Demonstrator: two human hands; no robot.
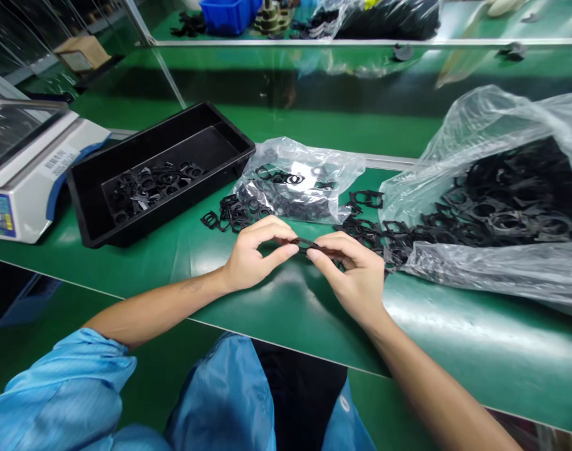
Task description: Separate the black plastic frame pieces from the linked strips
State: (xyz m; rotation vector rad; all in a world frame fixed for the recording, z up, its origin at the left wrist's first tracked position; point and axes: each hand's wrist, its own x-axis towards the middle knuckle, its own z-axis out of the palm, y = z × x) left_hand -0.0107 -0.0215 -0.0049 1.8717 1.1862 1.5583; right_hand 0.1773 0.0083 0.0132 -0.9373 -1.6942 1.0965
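Between both hands, just over the green table, is a thin black plastic part (305,244), seen nearly edge-on. My left hand (257,254) pinches its left end between thumb and fingers. On its right end, my right hand (354,269) closes in the same way. Fingers cover much of the part, so its full outline cannot be made out. Right behind the left hand lies a small pile of black ring-shaped parts (239,212). More black frame-like parts (363,232) lie behind the right hand, spilling from a large clear plastic bag (478,263).
A black tray (168,210) holding loose black parts stands at left, beside a white weighing scale (36,169). A smaller clear bag (309,156) with black parts lies behind my hands. On the shelf above are a blue bin (227,15) and a black bag (389,19).
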